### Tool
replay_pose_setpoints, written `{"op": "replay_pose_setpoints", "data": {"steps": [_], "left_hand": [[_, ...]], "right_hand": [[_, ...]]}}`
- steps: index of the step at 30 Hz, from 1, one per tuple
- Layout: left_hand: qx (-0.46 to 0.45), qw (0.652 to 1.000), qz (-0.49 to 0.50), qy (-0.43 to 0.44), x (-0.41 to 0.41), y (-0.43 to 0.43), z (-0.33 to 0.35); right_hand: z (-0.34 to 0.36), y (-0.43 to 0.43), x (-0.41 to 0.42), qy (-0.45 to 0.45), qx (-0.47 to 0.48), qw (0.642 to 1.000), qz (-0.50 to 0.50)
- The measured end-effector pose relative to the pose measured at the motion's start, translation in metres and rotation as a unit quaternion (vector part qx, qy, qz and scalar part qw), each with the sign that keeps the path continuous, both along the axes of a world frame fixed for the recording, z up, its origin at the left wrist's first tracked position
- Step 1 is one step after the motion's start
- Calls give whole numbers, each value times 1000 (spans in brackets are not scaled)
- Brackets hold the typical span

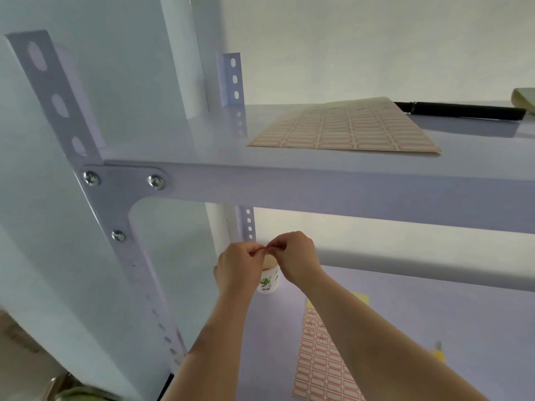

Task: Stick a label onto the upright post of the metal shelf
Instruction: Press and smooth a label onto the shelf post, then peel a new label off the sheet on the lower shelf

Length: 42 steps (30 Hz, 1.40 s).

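Observation:
Both hands meet under the upper shelf board, pinching a small red-edged label [266, 248] between their fingertips. My left hand [238, 266] holds its left end and my right hand [295, 260] its right end. The label is mostly hidden by the fingers. Just behind and above them rises the rear upright post [246, 224] of the white metal shelf, with slotted holes. The front upright post [127, 256] runs down the left side, bolted to the upper shelf [318, 186]. A sheet of red-bordered labels [321, 369] lies on the lower shelf below my right forearm.
A paper cup [267, 280] stands on the lower shelf right behind my hands. A second label sheet [344, 128], a black marker [460, 110] and a pale object [524, 101] lie on the upper shelf. A yellow item [438, 353] sits at the lower right.

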<state>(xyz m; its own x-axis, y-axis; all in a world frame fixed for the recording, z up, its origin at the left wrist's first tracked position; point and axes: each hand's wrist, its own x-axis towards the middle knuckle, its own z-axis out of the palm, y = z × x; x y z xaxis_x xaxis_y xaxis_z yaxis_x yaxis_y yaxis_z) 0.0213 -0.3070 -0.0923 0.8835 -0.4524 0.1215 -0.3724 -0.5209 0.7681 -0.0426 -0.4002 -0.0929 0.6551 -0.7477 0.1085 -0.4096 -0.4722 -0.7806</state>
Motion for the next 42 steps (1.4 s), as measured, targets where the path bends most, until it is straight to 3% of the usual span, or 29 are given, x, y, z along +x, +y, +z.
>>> {"op": "replay_pose_setpoints", "data": {"steps": [7,12,19,24,27,30,35,42], "left_hand": [[-45,998,6,-34,-5,-1,-2],[-76,993,-66,-64,-29,2,3],[51,983,-176,14,-63,8,-32],[122,974,-193,-12,-85,6,-54],[153,964,-212,-47,-98,3,-57],[165,960,-225,-26,-107,0,-56],[125,968,-211,49,-107,-3,-51],[72,973,-195,96,-94,1,-46]], "right_hand": [[5,-1,-10,-36,22,999,-17],[7,-5,-59,-70,39,994,-68],[-37,-11,-151,72,58,975,-204],[-53,0,-168,145,54,961,-230],[-53,3,-167,116,76,963,-230],[-51,5,-165,80,111,964,-229],[-50,6,-166,-6,200,945,-261],[-46,5,-160,-76,245,933,-251]]}}
